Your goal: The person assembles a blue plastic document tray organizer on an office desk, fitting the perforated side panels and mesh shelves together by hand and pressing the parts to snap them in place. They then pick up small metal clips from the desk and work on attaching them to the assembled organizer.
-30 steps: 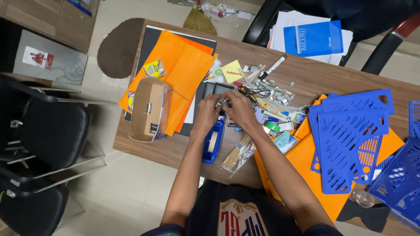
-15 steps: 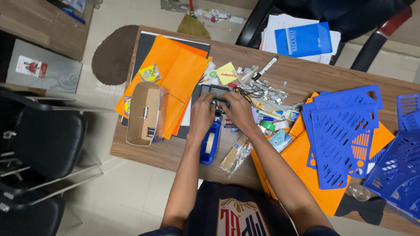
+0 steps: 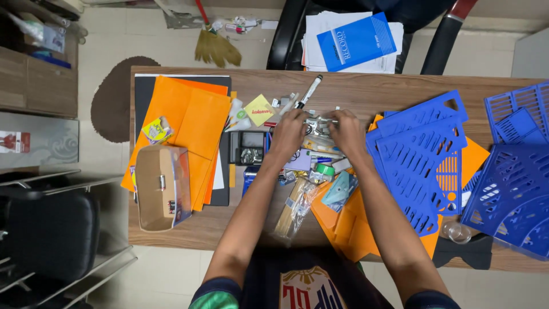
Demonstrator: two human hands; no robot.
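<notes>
Wooden surface [image 3: 366, 91] is crowded with stationery. Your left hand [image 3: 289, 133] and right hand [image 3: 345, 131] both pinch a small metal piece [image 3: 318, 122] between them, its long axis running sideways, just beyond the green tape roll [image 3: 325, 170].

A wooden table [image 3: 366, 86] stands on a pale tiled floor [image 3: 108, 34], with a black chair [image 3: 51, 234] beside it and a dark rug [image 3: 114, 106] nearby.

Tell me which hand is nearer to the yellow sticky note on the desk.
Left. The left hand sits just right of the yellow sticky note; the right hand is farther right, past the small metal object between both hands.
</notes>
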